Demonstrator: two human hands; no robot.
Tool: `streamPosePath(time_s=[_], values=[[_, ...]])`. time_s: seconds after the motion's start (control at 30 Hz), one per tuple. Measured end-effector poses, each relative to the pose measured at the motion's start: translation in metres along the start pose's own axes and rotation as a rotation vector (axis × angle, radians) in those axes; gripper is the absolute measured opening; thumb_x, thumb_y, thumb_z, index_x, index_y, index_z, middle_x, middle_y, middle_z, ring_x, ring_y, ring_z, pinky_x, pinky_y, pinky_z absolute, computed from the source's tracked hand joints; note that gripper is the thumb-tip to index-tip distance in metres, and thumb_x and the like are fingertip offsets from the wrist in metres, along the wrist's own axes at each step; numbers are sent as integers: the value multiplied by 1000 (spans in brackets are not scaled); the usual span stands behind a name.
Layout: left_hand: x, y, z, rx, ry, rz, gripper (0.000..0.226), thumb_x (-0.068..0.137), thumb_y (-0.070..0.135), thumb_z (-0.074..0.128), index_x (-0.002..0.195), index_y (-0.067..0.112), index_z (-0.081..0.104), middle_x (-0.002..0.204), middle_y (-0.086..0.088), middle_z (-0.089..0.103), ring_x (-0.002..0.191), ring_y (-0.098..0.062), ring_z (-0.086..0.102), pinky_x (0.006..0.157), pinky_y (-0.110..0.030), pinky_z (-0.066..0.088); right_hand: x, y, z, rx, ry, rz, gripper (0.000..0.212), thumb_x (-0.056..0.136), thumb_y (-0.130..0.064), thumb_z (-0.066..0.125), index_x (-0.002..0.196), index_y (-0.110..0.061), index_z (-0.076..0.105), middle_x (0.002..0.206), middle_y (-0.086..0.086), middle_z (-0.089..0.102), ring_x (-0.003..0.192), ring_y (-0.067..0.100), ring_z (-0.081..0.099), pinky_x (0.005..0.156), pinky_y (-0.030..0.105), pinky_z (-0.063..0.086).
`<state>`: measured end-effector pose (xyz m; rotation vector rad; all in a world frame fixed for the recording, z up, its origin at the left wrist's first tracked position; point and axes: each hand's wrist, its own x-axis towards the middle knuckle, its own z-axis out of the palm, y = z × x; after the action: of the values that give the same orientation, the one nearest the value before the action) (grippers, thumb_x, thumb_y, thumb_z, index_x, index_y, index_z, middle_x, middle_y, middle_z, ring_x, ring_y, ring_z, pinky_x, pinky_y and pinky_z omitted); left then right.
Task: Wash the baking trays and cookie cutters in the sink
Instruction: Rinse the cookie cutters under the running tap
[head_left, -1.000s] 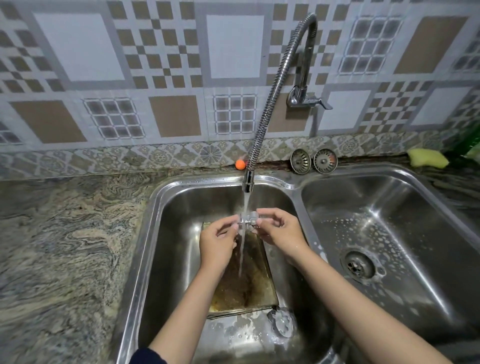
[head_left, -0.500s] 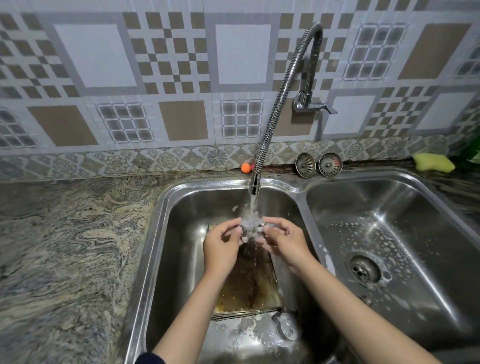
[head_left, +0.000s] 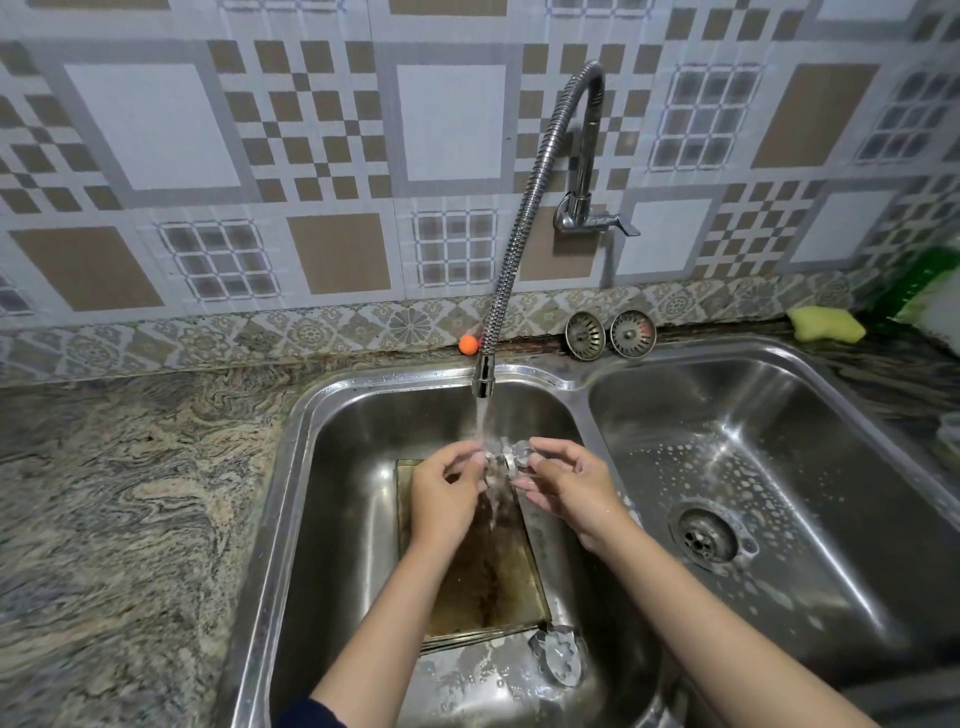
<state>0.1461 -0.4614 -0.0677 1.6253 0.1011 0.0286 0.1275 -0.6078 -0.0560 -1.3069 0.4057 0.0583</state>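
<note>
Pinching a small cutter under the tap's stream, my left hand and right hand each grip one side, above a stained tray in the left basin; another cutter lies by the tray's near corner.

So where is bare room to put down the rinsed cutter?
The right basin floor around its drain is bare, only foam flecks. The counter left of the sink is bare too. The left basin is crowded: baking tray, another cutter at its near corner.
</note>
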Motion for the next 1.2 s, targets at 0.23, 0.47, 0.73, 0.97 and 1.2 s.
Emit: streamPosePath(time_s=[0.23,0.47,0.73,0.97,1.2], values=[[2,0,-16,-58,44,-39,17,88,7,63,98,17,72,89,-4,73,75,-18,68,57,-19,52,0,-3,18,-3,-20,11,17,89,-6,63,104,-12,66,92,14,74,81,24,73,53,18,54],[-1,3,-31,-66,71,-21,19,88,5,62,103,12,70,92,-3,71,83,-19,70,61,-16,55,-3,-4,30,-39,-67,16,17,90,-7,63,105,-11,66,88,9,75,76,20,73,56,20,55],[-1,-3,-55,-78,112,-22,19,87,4,63,101,14,71,97,-10,72,88,-25,70,61,-17,55,-2,5,50,-64,-118,46,14,90,-8,63,103,-13,64,88,10,74,81,25,73,58,24,55],[-4,-3,-54,-106,82,-24,19,88,6,62,102,17,71,97,-10,73,86,-25,71,64,-20,56,-7,-4,46,-108,-124,18,13,89,-6,63,99,-15,66,84,9,75,76,20,73,58,21,56],[-4,4,-28,-49,-38,27,23,90,13,60,109,24,67,103,5,71,91,-10,70,74,-19,54,-12,-31,7,-170,-74,-115,15,88,-3,64,101,-11,66,84,10,73,67,14,70,56,19,53]])
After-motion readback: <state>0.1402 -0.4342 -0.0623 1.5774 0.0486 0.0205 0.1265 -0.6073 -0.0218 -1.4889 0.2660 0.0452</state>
